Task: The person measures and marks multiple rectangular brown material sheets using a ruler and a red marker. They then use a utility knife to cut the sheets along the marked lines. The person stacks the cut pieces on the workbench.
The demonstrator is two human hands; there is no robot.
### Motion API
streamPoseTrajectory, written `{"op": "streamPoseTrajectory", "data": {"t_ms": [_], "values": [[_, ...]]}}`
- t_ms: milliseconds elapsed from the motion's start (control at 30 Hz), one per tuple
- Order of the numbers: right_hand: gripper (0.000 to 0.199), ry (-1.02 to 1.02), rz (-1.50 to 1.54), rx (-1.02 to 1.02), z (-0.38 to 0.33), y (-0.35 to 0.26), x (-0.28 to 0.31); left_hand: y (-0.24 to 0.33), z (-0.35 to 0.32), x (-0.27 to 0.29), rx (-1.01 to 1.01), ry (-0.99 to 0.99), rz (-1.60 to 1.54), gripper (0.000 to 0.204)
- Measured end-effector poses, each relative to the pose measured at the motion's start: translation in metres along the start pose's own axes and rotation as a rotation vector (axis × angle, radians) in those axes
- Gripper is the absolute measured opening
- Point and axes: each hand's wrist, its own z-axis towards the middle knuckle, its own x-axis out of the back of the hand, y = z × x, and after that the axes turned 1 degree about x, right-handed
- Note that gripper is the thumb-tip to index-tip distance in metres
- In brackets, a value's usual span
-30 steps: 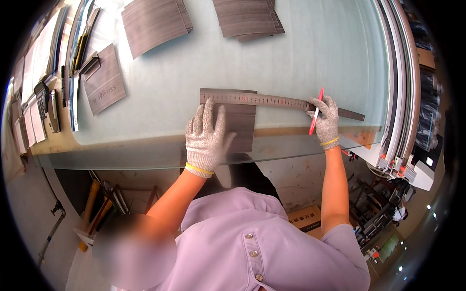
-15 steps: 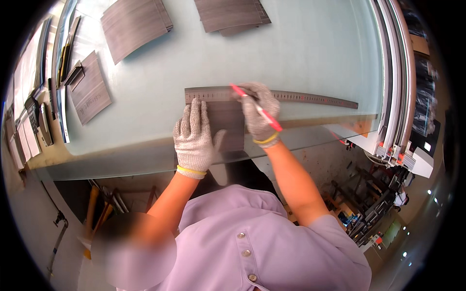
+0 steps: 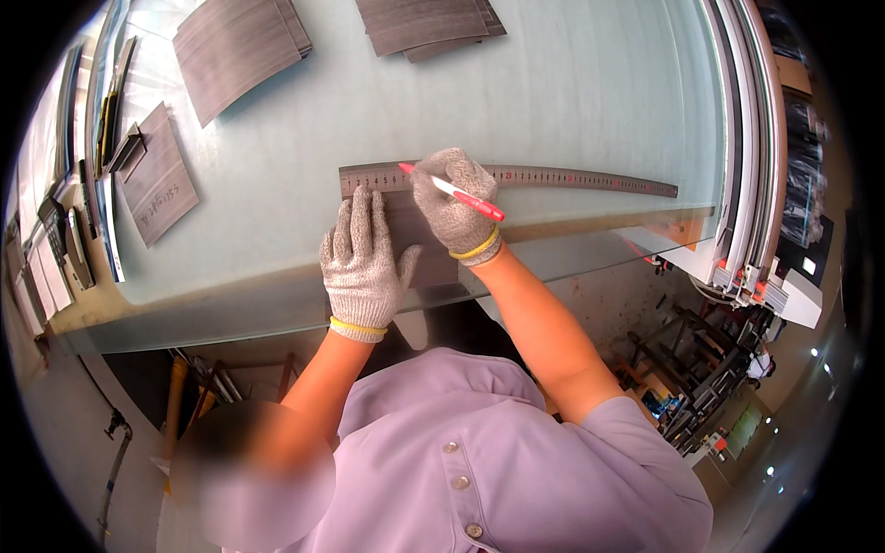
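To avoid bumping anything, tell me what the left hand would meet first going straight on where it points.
The metal ruler: the fingertips of the left hand overlap its near edge in this view, though actual contact is hard to judge.

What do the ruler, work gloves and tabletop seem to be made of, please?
Ruler: probably satin steel, by its grey sheen. Work gloves: matte knit, perhaps cotton, by the speckled texture. Tabletop: likely smooth glass; its front edge is see-through.

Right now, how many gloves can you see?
2: one glove on the left hand, at the ruler; another glove on the right hand, holding the red-and-white pen. Others could be hidden elsewhere.
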Motion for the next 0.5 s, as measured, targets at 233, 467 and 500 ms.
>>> {"op": "streamPoseTrajectory", "data": {"t_ms": [233, 467, 500], "values": [[0.014, -0.017, -0.037, 0.041, 0.0025, -0.0008, 0.0001, -0.0018, -0.0015, -0.0024, -0.01, 0.007, 0.009, 0.082], [0.012, -0.01, -0.047, 0.025, 0.0023, 0.0008, -0.0003, -0.0006, -0.0002, -0.0012, -0.005, 0.004, 0.003, 0.083], [0.012, -0.022, -0.033, 0.011, 0.0022, 0.0003, 0.0005, -0.0003, 0.0002, -0.0006, -0.003, 0.003, 0.001, 0.083]]}}
